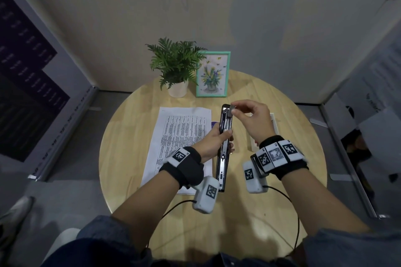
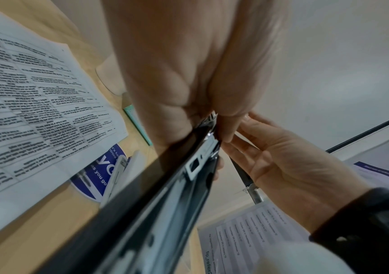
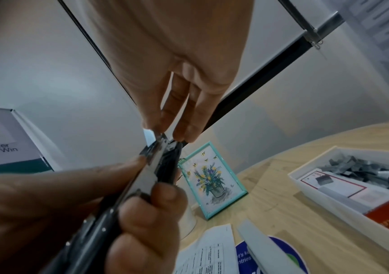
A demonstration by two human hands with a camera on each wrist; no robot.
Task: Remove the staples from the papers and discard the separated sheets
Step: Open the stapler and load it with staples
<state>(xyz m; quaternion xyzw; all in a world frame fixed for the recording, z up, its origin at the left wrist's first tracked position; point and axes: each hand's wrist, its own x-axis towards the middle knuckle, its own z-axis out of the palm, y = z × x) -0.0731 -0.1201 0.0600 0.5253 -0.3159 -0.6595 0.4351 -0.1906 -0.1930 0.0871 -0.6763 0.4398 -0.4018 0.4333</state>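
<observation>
Papers (image 1: 180, 136) lie flat on the table (image 1: 282, 201), just left of the stapler (image 1: 224, 147). Left hand (image 1: 213, 143) grips the opened stapler at mid-length, long axis pointing away from the person. Right hand (image 1: 251, 119) pinches a small metal piece (image 1: 233, 107) at the stapler's far end.

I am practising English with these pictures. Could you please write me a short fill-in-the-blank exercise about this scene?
1. The left hand grips the long black ___.
2. The right hand pinches a small grey strip of ___ at its far end.
3. The printed white paper lies on the round ___ table.
4. The white tray sits on the person's ___ side.

Missing: stapler; staples; wooden; right
</observation>
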